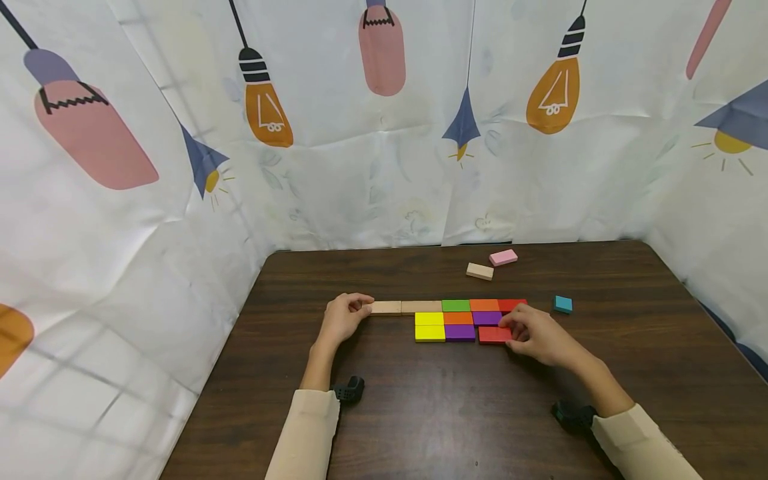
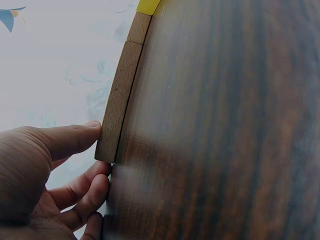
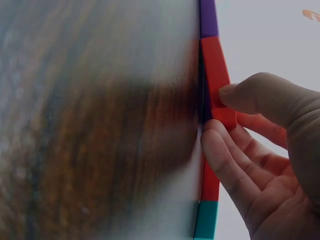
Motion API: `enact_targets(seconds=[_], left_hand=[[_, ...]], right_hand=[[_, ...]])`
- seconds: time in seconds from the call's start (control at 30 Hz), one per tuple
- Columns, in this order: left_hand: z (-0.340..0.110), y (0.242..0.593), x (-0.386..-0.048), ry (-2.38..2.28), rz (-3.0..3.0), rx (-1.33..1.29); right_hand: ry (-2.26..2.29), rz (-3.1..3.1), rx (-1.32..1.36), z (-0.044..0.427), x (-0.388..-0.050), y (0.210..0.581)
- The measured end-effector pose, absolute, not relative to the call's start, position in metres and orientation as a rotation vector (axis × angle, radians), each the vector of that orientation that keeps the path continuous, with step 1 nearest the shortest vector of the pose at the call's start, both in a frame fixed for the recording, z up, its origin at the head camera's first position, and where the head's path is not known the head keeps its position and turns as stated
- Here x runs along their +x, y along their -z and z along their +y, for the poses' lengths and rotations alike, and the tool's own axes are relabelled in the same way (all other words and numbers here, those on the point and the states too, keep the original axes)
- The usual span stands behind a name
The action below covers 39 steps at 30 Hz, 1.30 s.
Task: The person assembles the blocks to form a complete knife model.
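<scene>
My right hand (image 1: 537, 335) pinches a red block (image 1: 493, 335) between thumb and fingers at the near right of a block layout. In the right wrist view, that red block (image 3: 215, 60) tilts, its held end raised off the table, its other end against a purple block (image 3: 209, 19). My left hand (image 1: 346, 319) grips the left end of a plain wooden block (image 1: 386, 307), thumb on it and fingers at its end. Beside it run another plain block (image 1: 421, 307), a green one (image 1: 456, 305), an orange one (image 1: 484, 305) and a second red one (image 1: 510, 305).
Nearer me are yellow blocks (image 1: 429, 333), an orange block (image 1: 458, 318) and purple blocks (image 1: 459, 333). A teal block (image 1: 563, 305) lies to the right. Toward the back edge of the dark table (image 1: 420, 413) lie a loose plain block (image 1: 480, 271) and a pink block (image 1: 503, 257).
</scene>
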State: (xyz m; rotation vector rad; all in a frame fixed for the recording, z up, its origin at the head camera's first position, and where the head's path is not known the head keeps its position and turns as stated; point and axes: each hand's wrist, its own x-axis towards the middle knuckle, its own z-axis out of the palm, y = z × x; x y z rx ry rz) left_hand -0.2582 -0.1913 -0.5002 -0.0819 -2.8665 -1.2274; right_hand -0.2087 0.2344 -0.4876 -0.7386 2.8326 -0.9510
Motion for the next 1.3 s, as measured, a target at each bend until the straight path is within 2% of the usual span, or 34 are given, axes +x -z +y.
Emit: enact_targets(seconds=[1.3], left_hand=[[-0.1909, 0.5003, -0.2590, 1.232, -2.858, -0.081]], right_hand=[[0.879, 2.840, -0.680, 0.2316, -0.2168, 0.4857]])
